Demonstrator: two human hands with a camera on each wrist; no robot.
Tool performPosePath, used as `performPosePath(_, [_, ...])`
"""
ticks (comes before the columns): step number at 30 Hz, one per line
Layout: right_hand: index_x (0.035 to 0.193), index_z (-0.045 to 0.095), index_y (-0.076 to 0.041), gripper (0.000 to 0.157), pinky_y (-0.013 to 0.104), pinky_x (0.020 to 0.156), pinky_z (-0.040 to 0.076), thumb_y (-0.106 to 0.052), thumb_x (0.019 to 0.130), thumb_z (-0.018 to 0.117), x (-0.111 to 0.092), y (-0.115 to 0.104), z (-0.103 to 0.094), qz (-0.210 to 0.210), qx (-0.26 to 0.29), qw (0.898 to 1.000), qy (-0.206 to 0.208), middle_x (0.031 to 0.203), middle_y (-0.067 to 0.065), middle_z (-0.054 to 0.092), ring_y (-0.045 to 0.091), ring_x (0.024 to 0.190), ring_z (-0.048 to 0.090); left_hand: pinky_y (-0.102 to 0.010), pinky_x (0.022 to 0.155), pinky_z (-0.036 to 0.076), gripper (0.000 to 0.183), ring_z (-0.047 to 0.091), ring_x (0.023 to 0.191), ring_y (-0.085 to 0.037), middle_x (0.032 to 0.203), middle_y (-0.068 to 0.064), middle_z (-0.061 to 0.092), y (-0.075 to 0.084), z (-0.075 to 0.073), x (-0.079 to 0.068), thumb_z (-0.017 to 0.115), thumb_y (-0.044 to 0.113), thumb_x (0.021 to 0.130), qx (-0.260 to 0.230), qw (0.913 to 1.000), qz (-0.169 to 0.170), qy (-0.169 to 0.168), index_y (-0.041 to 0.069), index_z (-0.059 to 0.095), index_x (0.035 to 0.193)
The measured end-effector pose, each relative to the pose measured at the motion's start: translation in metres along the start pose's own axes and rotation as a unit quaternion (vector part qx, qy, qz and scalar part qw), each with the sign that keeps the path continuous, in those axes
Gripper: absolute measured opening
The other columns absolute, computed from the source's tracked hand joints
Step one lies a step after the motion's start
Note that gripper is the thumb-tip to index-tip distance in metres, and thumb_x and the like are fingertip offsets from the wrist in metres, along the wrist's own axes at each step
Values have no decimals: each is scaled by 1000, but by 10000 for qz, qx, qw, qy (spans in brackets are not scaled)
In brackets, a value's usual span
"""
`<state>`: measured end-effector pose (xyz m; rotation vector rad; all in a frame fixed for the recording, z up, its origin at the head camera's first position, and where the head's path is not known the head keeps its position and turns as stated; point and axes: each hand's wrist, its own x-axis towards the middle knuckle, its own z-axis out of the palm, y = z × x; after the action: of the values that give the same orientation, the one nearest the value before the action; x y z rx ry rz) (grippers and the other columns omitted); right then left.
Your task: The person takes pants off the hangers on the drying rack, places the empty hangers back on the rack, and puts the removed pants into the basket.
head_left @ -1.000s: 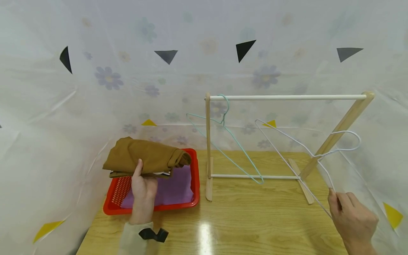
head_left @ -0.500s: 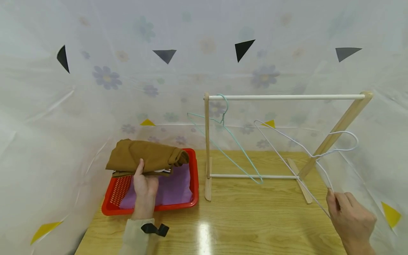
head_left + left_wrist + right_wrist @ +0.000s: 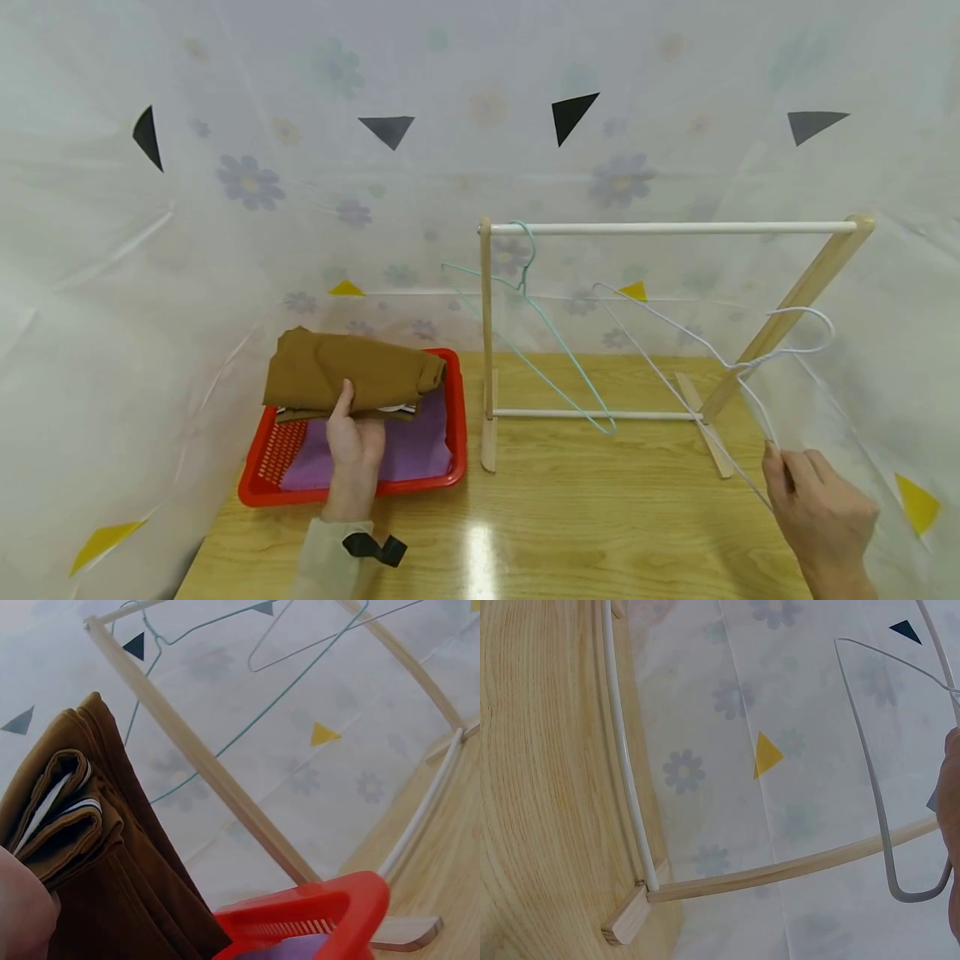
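Note:
My left hand [image 3: 354, 450] holds a folded brown garment [image 3: 330, 367], thumb on top and the other fingers hidden beneath it. The bundle is above a red plastic basket [image 3: 420, 485], in which a purple cloth [image 3: 423, 454] lies. In the left wrist view, the garment's rolled layers show a white edge and a striped trim. On the right, my right hand [image 3: 821, 508] grips a pale wire hanger [image 3: 752, 363] by its lower corner. The hanger is tilted, hook toward the right, in front of the rack. A mint-green hanger [image 3: 526, 275] hangs from the rack's left end.
A small clothes rack has wooden side posts [image 3: 810, 283], a white top rail [image 3: 675, 228] and a white lower bar [image 3: 585, 413]. It stands on a wood-grain table [image 3: 585, 517], right of the basket. Translucent flowered sheeting [image 3: 450, 125] surrounds the table.
My left hand has shifted slightly right with the brown garment. My right hand has moved a little left with the pale hanger, which has turned slightly.

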<state>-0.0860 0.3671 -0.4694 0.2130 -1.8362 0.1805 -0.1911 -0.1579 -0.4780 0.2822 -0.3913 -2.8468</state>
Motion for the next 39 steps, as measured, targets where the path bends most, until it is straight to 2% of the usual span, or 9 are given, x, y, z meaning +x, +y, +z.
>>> performPosePath(5, [61,53,4,61,35,33,15,-35,108,51,0,0,1,7,-19,10000,30,54,18,51,31,34,31,-26,111,44,22,59,119,-12,125,3,61,-7,-6,-6,48,10,111,212,9996,173,50,12,45,132])
performPosePath(10, [61,53,4,61,35,33,14,-36,108,51,1,0,1,24,-31,10000,53,55,19,51,32,35,32,-26,114,41,25,59,120,-10,124,5,61,-10,-11,-11,53,8,109,361,9987,246,250,13,46,132])
performPosePath(16, [61,53,3,61,34,33,15,-35,108,52,0,1,3,-8,20,10000,39,54,19,52,31,34,31,-27,111,44,30,59,122,-8,126,8,62,-6,-18,-15,56,6,107,726,9964,237,369,18,47,134])
performPosePath(21, [60,53,3,61,32,32,14,-35,108,52,-1,1,5,-49,30,10000,-37,52,17,49,28,33,28,-26,104,50,32,63,117,-9,123,7,64,-2,-24,-19,57,3,106,857,9950,240,456,17,47,133])
performPosePath(30, [61,54,3,62,31,32,13,-36,108,52,-2,1,5,-45,60,9999,-129,51,15,47,27,33,26,-25,99,54,41,64,116,-6,122,11,65,9,-37,-29,59,1,105,1329,9892,188,589,23,46,137])
performPosePath(39, [62,56,5,60,32,32,16,-34,107,52,-3,1,6,-20,105,9999,-94,52,16,50,29,33,31,-23,101,54,40,63,119,-4,126,13,63,13,-52,-35,56,7,107,1712,9844,20,401,26,44,141])
